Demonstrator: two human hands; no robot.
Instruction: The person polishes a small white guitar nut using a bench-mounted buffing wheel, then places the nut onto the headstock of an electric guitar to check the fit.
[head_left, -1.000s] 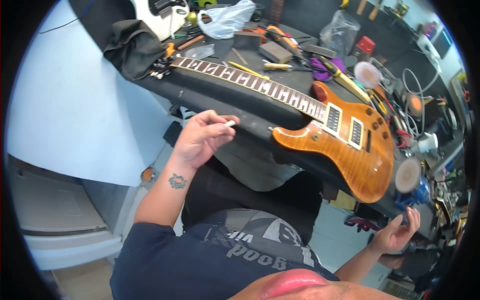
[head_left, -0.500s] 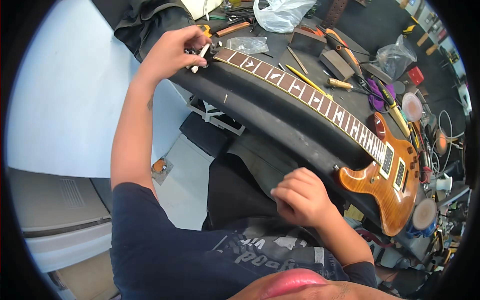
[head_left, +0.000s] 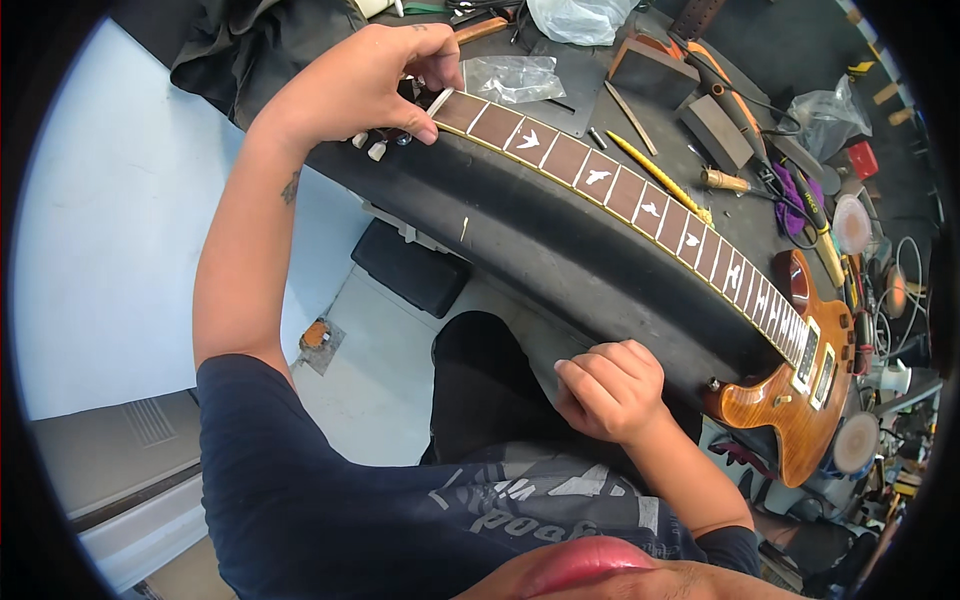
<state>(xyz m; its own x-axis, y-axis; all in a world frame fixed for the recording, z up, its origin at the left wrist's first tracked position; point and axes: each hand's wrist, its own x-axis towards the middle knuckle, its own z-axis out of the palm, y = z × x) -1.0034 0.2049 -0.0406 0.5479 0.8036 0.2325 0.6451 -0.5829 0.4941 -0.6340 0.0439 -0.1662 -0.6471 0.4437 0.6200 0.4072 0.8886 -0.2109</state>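
Observation:
An electric guitar lies across the bench, its amber wooden body [head_left: 748, 405] at the right and its strings absent. White bird-shaped inlays mark the dark fretboard [head_left: 567, 160]. My left hand [head_left: 385, 85] is at the headstock end, thumb and fingers closed around the two ends of a slim white guitar nut [head_left: 439, 102]. That nut sits at the end of the fretboard. Pale tuner buttons [head_left: 377, 150] show below the hand, which hides most of the headstock. My right hand [head_left: 612, 390] hangs before the bench edge, fingers curled into a loose fist, with nothing visible in it.
Behind the neck lie a clear plastic bag [head_left: 513, 79], a yellow pencil-like tool [head_left: 655, 172], dark blocks [head_left: 715, 133] and a wooden-handled tool [head_left: 725, 180]. More tools crowd the right side. A black case [head_left: 410, 268] stands below the bench.
My left hand has brought the white nut from beyond the neck's end to the end of the fretboard. The view has shifted closer; my right hand stays curled.

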